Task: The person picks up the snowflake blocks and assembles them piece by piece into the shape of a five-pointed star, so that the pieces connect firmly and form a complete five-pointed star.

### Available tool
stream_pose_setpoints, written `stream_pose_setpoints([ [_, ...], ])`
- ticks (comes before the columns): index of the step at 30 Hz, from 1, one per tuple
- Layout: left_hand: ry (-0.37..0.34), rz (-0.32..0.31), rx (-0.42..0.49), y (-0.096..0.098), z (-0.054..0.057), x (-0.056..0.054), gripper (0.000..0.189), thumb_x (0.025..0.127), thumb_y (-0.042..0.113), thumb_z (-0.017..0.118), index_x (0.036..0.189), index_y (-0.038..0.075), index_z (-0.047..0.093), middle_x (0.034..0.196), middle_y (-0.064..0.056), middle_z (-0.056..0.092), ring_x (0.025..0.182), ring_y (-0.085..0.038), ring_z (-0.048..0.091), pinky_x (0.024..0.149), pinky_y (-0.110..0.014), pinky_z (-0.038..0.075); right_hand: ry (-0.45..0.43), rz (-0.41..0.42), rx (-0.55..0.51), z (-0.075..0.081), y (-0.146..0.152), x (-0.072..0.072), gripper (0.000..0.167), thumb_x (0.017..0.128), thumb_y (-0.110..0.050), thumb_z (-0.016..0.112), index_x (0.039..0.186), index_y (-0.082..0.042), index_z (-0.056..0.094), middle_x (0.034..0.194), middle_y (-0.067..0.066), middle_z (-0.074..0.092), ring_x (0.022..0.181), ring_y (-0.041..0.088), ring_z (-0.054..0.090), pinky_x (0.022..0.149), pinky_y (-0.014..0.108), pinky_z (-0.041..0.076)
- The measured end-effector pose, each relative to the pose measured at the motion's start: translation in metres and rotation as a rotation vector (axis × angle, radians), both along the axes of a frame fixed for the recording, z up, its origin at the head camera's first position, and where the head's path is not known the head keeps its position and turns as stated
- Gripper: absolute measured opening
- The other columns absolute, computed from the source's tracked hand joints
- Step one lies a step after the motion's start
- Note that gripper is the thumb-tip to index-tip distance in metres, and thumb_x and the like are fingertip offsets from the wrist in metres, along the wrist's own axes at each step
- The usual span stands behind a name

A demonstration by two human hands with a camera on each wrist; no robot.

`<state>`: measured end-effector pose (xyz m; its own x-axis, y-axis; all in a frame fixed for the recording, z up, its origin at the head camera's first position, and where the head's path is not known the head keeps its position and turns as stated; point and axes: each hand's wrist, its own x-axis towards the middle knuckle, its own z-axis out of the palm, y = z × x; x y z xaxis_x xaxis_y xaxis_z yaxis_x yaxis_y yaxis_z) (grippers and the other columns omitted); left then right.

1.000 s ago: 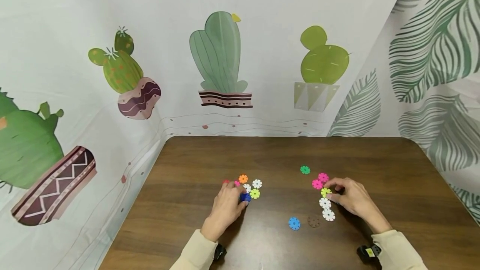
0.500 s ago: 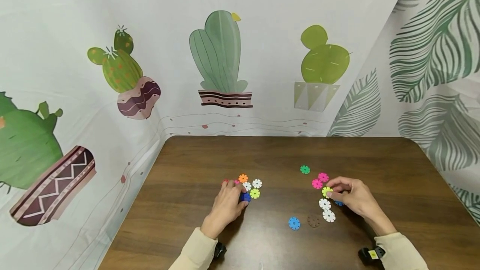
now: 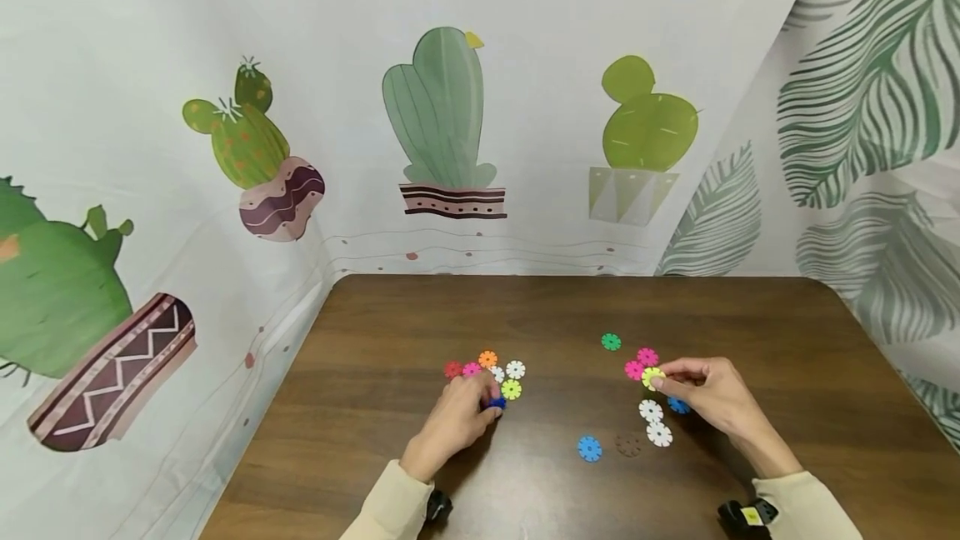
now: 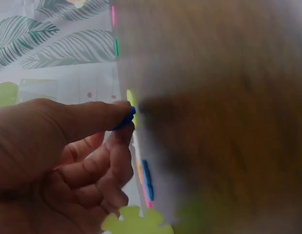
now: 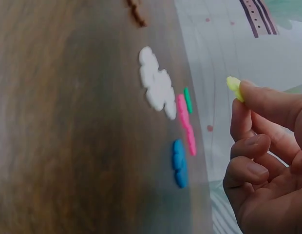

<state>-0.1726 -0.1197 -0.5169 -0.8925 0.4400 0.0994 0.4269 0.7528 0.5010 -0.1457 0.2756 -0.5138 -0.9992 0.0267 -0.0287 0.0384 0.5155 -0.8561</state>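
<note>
My left hand [image 3: 457, 415] pinches a dark blue notched plastic disc [image 4: 125, 120] between thumb and forefinger, at the near side of the left group of discs. That blue disc is mostly covered by the fingers in the head view. Over on the right, my right hand [image 3: 712, 394] pinches a yellow-green notched disc [image 3: 652, 378] at its edge by thumb and forefinger. The right wrist view shows this yellow-green disc [image 5: 233, 87] raised off the table, the other fingers curled in. Close by lie two pink discs [image 3: 633, 369], two white discs [image 3: 651, 411] and a blue disc [image 3: 678, 405].
Around my left hand lie red [image 3: 453, 369], pink [image 3: 471, 369], orange [image 3: 487, 358], white [image 3: 515, 369] and yellow-green [image 3: 512, 390] discs. A green disc [image 3: 611, 342] lies farther back; light blue [image 3: 589, 448] and brown [image 3: 628, 444] discs lie nearer on the brown table [image 3: 555, 307].
My right hand has lifted the yellow-green disc away from the white ones, uncovering a blue disc. My left hand has drawn back slightly with the dark blue disc, revealing the red and pink discs.
</note>
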Motion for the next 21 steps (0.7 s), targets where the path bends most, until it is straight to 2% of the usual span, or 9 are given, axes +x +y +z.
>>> stream_pose_setpoints([
  [3, -0.066, -0.031, 0.135, 0.002, 0.006, 0.002, 0.013, 0.092, 0.010, 0.084, 0.093, 0.011, 0.072, 0.079, -0.001, 0.076, 0.067, 0.000, 0.062, 0.067, -0.020, 0.052, 0.016, -0.009, -0.015, 0.004, -0.002, 0.001, 0.027, 0.095, -0.024, 0.084, 0.110, -0.002, 0.081, 0.083, -0.010, 0.073, 0.070, 0.004, 0.054, 0.058, 0.024, 0.047],
  [5, -0.095, -0.029, 0.230, 0.004, 0.013, 0.004, 0.008, 0.092, 0.008, 0.083, 0.093, 0.009, 0.075, 0.081, -0.003, 0.077, 0.066, 0.003, 0.062, 0.065, -0.018, 0.055, 0.037, -0.012, -0.031, 0.008, -0.005, 0.002, 0.027, 0.096, -0.026, 0.083, 0.110, -0.003, 0.081, 0.082, -0.012, 0.071, 0.069, 0.004, 0.053, 0.057, 0.025, 0.045],
  [10, -0.159, 0.034, 0.454, 0.008, 0.038, 0.010, 0.006, 0.090, 0.005, 0.078, 0.095, 0.006, 0.079, 0.086, -0.009, 0.080, 0.068, 0.001, 0.067, 0.067, -0.019, 0.060, 0.129, -0.006, -0.081, 0.023, -0.016, 0.006, 0.022, 0.096, -0.023, 0.083, 0.109, -0.005, 0.082, 0.084, -0.012, 0.075, 0.069, 0.006, 0.057, 0.058, 0.025, 0.047],
  [12, -0.211, 0.053, 0.553, 0.011, 0.049, 0.012, 0.008, 0.091, 0.005, 0.076, 0.097, 0.004, 0.080, 0.088, -0.016, 0.081, 0.068, -0.002, 0.070, 0.067, -0.020, 0.061, 0.160, -0.003, -0.104, 0.030, -0.022, 0.009, 0.020, 0.096, -0.022, 0.083, 0.109, -0.006, 0.082, 0.085, -0.012, 0.078, 0.070, 0.007, 0.062, 0.059, 0.025, 0.049],
  [15, -0.302, 0.050, 0.707, 0.015, 0.062, 0.014, 0.011, 0.094, 0.006, 0.076, 0.101, -0.001, 0.079, 0.093, -0.027, 0.080, 0.068, -0.005, 0.074, 0.068, -0.022, 0.063, 0.197, 0.003, -0.135, 0.041, -0.029, 0.011, 0.018, 0.096, -0.020, 0.083, 0.108, -0.006, 0.081, 0.086, -0.011, 0.081, 0.070, 0.008, 0.066, 0.059, 0.026, 0.052],
  [17, -0.374, 0.036, 0.803, 0.018, 0.070, 0.015, 0.016, 0.095, 0.007, 0.077, 0.105, -0.005, 0.077, 0.091, -0.023, 0.080, 0.067, -0.006, 0.075, 0.068, -0.022, 0.064, 0.218, 0.012, -0.153, 0.048, -0.034, 0.013, 0.016, 0.096, -0.018, 0.083, 0.107, -0.006, 0.081, 0.084, -0.011, 0.082, 0.069, 0.009, 0.067, 0.057, 0.027, 0.051],
  [21, -0.519, -0.011, 0.996, 0.024, 0.082, 0.020, 0.022, 0.095, 0.006, 0.080, 0.105, -0.012, 0.072, 0.084, -0.004, 0.081, 0.064, -0.006, 0.073, 0.068, -0.022, 0.064, 0.249, 0.040, -0.196, 0.064, -0.045, 0.019, 0.014, 0.096, -0.014, 0.082, 0.106, -0.004, 0.080, 0.082, -0.010, 0.082, 0.069, 0.012, 0.071, 0.057, 0.027, 0.054],
])
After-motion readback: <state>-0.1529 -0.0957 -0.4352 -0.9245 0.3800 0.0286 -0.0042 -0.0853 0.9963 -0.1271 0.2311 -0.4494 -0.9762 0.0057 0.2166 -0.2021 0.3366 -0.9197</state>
